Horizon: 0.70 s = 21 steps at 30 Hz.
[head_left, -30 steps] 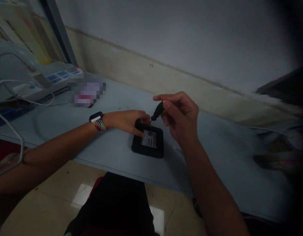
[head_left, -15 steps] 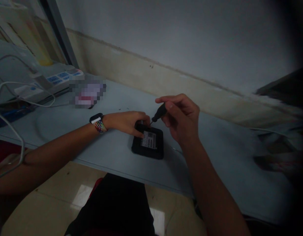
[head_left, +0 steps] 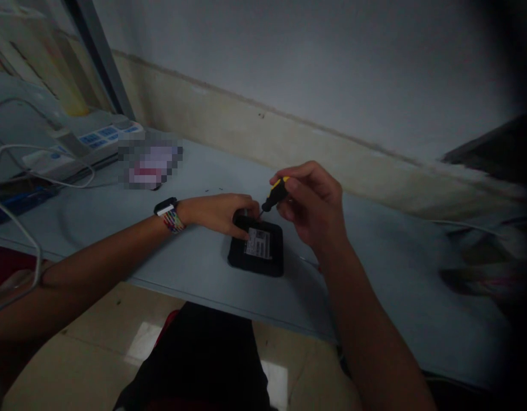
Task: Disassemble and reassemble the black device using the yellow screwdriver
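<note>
A flat black box with rounded corners and a printed label on top lies on the table. My left hand grips its far left corner between thumb and fingers. My right hand pinches the black and yellow handle of a screwdriver. The screwdriver leans, its thin shaft pointing down at the box's far edge, close to my left fingertips. Whether its tip sits in a screw is too small to see.
A white power strip with a plug and white cable stands at the back left. Beside it lies a pixelated phone-like object. A wall runs behind the table. Blurred dark items are at the right.
The screwdriver has turned in my right fingers, so yellow now shows on its handle. My right hand's pose has shifted slightly; my left hand keeps its hold on the box.
</note>
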Each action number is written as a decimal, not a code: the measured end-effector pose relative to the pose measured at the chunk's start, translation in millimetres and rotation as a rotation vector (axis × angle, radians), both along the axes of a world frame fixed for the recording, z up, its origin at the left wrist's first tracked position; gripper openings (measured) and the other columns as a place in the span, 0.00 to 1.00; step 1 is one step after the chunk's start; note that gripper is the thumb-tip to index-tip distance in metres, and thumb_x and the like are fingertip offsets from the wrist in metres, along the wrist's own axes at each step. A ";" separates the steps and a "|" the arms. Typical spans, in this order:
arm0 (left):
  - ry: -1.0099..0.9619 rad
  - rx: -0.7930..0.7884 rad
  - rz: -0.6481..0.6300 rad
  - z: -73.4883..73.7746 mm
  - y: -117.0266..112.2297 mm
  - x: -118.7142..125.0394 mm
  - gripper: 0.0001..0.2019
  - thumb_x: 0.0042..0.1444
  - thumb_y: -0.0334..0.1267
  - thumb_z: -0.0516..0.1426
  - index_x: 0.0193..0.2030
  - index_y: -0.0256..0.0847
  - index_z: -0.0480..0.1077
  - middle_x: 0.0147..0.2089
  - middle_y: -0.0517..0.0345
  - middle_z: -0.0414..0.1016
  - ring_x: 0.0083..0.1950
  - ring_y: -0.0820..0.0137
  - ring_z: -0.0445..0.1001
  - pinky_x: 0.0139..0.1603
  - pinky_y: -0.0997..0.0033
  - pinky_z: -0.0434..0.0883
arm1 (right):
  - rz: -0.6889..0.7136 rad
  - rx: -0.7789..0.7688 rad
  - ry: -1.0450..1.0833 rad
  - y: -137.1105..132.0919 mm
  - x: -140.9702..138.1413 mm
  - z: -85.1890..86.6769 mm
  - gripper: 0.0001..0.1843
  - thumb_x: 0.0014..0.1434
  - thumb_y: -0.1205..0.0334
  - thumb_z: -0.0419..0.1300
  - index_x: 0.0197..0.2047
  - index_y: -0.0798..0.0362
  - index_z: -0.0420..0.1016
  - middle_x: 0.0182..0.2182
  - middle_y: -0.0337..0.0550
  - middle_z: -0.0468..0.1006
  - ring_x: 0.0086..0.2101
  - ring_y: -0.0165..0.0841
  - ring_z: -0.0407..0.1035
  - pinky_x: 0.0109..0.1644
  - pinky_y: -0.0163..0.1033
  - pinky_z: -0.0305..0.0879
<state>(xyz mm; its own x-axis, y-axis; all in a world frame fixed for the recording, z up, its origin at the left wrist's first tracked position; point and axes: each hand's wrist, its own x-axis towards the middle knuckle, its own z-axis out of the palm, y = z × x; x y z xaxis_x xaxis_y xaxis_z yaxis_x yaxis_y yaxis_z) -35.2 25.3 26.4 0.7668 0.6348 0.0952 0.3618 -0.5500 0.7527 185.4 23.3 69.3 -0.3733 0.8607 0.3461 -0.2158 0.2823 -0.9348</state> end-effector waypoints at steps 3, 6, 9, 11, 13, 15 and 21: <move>-0.003 -0.007 -0.004 0.0 -0.2 -0.5 0.20 0.59 0.45 0.68 0.53 0.38 0.74 0.51 0.49 0.79 0.47 0.63 0.77 0.48 0.65 0.72 | -0.026 0.040 0.028 -0.5 -2.4 -0.9 0.16 0.59 0.55 0.77 0.36 0.48 0.74 0.41 0.36 0.87 0.18 0.19 0.62 0.16 0.30 0.52; 0.001 -0.011 -0.005 -0.1 -0.1 -0.4 0.19 0.59 0.45 0.68 0.53 0.38 0.74 0.51 0.49 0.79 0.48 0.63 0.77 0.49 0.65 0.73 | -0.035 0.043 0.018 -3.0 -4.3 0.1 0.21 0.58 0.58 0.78 0.34 0.48 0.68 0.39 0.37 0.87 0.16 0.18 0.59 0.16 0.29 0.52; 0.001 -0.017 -0.002 -0.2 0.2 -0.2 0.20 0.58 0.45 0.68 0.54 0.38 0.74 0.52 0.49 0.80 0.48 0.62 0.78 0.50 0.64 0.74 | -0.001 -0.018 0.005 -4.5 -3.1 2.0 0.17 0.59 0.54 0.77 0.39 0.46 0.72 0.34 0.34 0.85 0.16 0.19 0.57 0.15 0.29 0.51; -0.013 -0.032 -0.008 0.0 0.3 -0.2 0.20 0.59 0.45 0.68 0.54 0.38 0.74 0.51 0.48 0.80 0.48 0.62 0.78 0.49 0.64 0.74 | 0.050 -0.038 -0.015 -4.2 -0.9 2.6 0.13 0.64 0.50 0.73 0.46 0.46 0.78 0.37 0.36 0.85 0.16 0.20 0.59 0.15 0.30 0.52; -0.033 -0.047 -0.022 0.5 0.1 0.0 0.20 0.59 0.44 0.68 0.54 0.38 0.74 0.51 0.48 0.80 0.48 0.62 0.79 0.49 0.64 0.74 | 0.062 -0.015 -0.040 -3.4 0.9 2.3 0.12 0.66 0.49 0.70 0.47 0.46 0.82 0.40 0.39 0.86 0.17 0.21 0.62 0.15 0.31 0.52; -0.048 -0.053 -0.025 1.2 -0.3 0.1 0.20 0.59 0.44 0.68 0.55 0.39 0.74 0.51 0.49 0.81 0.48 0.62 0.79 0.50 0.64 0.75 | 0.025 0.030 -0.051 -2.9 1.1 1.3 0.12 0.64 0.49 0.73 0.43 0.47 0.82 0.42 0.40 0.87 0.17 0.21 0.63 0.15 0.31 0.52; -0.030 -0.042 -0.009 1.5 -0.3 0.2 0.20 0.58 0.44 0.69 0.54 0.39 0.75 0.50 0.49 0.81 0.46 0.63 0.79 0.50 0.64 0.75 | -0.032 0.053 -0.019 -5.2 -5.0 -0.8 0.20 0.58 0.55 0.78 0.35 0.47 0.69 0.40 0.36 0.88 0.16 0.20 0.61 0.14 0.30 0.54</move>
<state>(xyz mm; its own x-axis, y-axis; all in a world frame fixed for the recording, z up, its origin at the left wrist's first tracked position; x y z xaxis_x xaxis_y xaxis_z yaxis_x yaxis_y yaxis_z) -35.1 25.1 28.0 0.7699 0.6315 0.0917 0.3335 -0.5207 0.7859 180.4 18.1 68.5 -0.3528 0.8529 0.3848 -0.1881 0.3383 -0.9221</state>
